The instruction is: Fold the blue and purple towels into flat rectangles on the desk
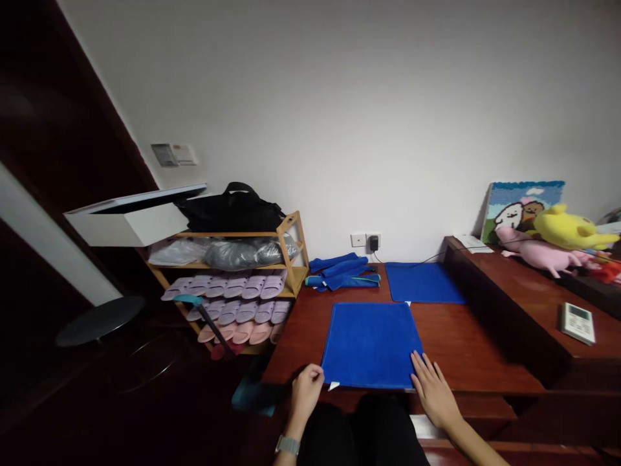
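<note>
A square blue cloth [371, 343] lies flat on the reddish-brown table in front of me, a small white tag [334, 386] sticking out at its near edge. My left hand [306, 390] is at the near left corner, thumb and fingers pinched together at the cloth's edge. On the opposite side, my right hand [434, 391] lies flat with its fingers stretched out, the fingertips on the near right part of the cloth. Behind it a second blue cloth [424, 282] is spread out. Several folded or rolled blue cloths [343, 272] lie at the back left.
A wooden rack [291, 259] with purple and pink slippers [247, 285] stands left, a black bag [233, 210] and white box [130, 223] on top. A charger [373, 243] is plugged into the wall. Right, a raised surface [524, 298] holds plush toys [567, 230] and a small white device [577, 322].
</note>
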Motion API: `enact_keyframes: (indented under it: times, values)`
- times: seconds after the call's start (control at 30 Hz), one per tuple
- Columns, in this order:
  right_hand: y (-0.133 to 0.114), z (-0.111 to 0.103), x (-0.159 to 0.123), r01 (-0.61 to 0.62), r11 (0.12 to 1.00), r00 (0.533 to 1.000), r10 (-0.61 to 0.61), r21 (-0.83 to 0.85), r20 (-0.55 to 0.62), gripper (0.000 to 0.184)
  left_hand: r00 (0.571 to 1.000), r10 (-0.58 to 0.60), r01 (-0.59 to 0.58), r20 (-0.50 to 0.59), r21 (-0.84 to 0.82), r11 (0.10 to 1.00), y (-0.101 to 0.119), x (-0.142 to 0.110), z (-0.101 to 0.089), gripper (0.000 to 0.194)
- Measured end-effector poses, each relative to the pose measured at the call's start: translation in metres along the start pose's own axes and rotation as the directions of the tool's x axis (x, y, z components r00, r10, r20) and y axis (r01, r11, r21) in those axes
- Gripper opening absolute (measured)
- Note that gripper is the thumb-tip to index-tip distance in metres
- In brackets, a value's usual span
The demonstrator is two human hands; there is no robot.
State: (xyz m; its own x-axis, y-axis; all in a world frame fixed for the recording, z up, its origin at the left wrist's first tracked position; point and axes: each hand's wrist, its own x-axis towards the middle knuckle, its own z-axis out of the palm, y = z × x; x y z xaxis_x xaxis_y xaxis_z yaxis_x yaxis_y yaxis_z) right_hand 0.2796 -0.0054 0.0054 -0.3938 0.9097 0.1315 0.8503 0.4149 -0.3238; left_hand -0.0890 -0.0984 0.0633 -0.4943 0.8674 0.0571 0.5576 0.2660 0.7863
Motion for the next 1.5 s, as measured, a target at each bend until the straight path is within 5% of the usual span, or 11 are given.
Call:
enact_keyframes:
  times: [0.17,0.43,0.6,0.8,1.03,1.27,1.37,1.5]
  values:
    - [-0.009,-0.009,0.011,0.008,1.000,1.000,-0.008,0.019,0.006,0.061,0.999,0.003,0.001,-0.049,0.078,0.997,0.008,-0.006,-0.004,0.013]
    - [0.006,-0.006,-0.024,0.024,0.999,0.999,-0.022,0.038,-0.045,0.061,0.996,0.049,-0.042,-0.078,0.077,0.996,0.004,-0.020,0.007,0.013]
    - [0.009,-0.033,0.008,-0.031,0.999,0.993,0.035,0.034,-0.112,0.057,0.985,0.158,-0.143,-0.061,0.207,0.968,0.001,-0.010,-0.002,0.015]
    - [0.008,-0.053,0.096,-0.082,0.996,0.996,0.083,0.036,-0.027,0.063,0.949,0.314,-0.286,-0.030,0.337,0.897,0.016,0.033,-0.007,0.022]
    - [0.005,-0.027,0.183,-0.052,0.997,0.995,0.047,0.052,0.093,0.068,0.913,0.396,-0.401,0.101,0.414,0.817,0.038,0.118,0.037,0.033]
    - [0.015,0.006,0.193,-0.125,0.991,0.985,0.129,-0.037,0.115,0.072,0.904,0.371,-0.424,0.211,0.548,0.721,0.038,0.175,0.093,0.048]
    - [0.014,0.009,0.196,-0.177,0.981,0.973,0.187,-0.083,0.135,0.072,0.919,0.305,-0.394,0.249,0.600,0.696,0.034,0.179,0.100,0.055]
    - [0.017,0.002,0.199,-0.109,0.992,0.981,0.118,-0.063,0.155,0.072,0.940,0.242,-0.341,0.240,0.656,0.673,0.033,0.178,0.097,0.057]
